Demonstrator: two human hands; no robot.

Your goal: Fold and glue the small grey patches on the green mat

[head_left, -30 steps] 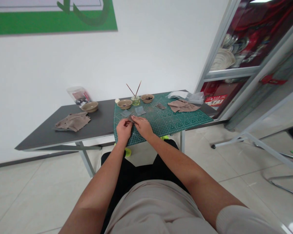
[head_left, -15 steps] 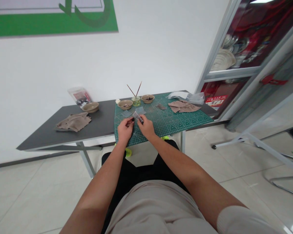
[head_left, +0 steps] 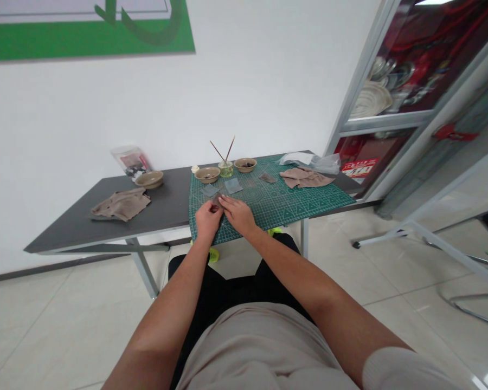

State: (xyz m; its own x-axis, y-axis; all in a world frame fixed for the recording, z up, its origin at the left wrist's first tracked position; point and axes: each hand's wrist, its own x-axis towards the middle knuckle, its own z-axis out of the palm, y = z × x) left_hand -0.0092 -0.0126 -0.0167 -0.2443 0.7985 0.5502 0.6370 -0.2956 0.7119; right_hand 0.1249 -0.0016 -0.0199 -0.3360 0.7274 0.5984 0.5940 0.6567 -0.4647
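Over the near part of the green cutting mat [head_left: 284, 203], my two hands meet. My left hand [head_left: 207, 218] is closed, with curled fingers around something small that they mostly hide. A small grey-brown square sheet, like sandpaper [head_left: 217, 199], shows between the hands. My right hand [head_left: 239, 214] presses its fingers onto that sheet, thumb tucked close to the left fingertips. Just beyond lie two grey-blue square sheets [head_left: 233, 186], one of them [head_left: 209, 190] further left. A darker sheet [head_left: 267, 177] rests to the right.
Behind the hands stand two tan bowls [head_left: 207, 174] [head_left: 245, 165] with small dark pieces, and a glass jar [head_left: 226, 169] holding two brushes. A brown cloth [head_left: 307, 177] and plastic bag [head_left: 327, 163] lie right. Leftward are another cloth [head_left: 122, 205], a bowl [head_left: 149, 179] and a clear pouch [head_left: 130, 161].
The sheet in my hands has turned from its pale side to its darker side and come lower. My right fingers have gone from pinching its edge to lying over it.
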